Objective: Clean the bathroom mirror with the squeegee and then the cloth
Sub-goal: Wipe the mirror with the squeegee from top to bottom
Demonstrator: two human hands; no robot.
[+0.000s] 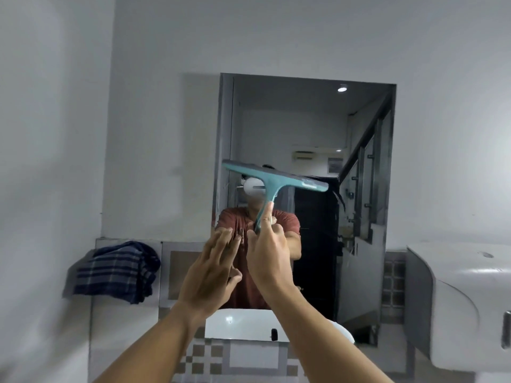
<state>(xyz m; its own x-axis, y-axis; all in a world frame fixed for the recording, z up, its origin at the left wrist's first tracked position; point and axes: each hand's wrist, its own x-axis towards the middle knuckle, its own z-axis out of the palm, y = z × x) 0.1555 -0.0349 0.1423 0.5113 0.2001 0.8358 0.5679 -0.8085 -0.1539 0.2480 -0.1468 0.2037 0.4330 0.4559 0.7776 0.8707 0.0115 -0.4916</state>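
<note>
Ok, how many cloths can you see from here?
1. A dark plaid cloth sits bunched on the ledge left of the mirror. The right hand holds only the squeegee; the left hand is empty. Others may lie outside the view.

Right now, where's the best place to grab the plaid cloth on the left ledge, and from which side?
Take the dark blue plaid cloth at its bunched top fold, coming in from the front and above. It is draped over the grey ledge with its lower part hanging, so the heaped top offers the most to pinch. The open left hand is nearest; the right hand holds the teal squeegee.
</note>
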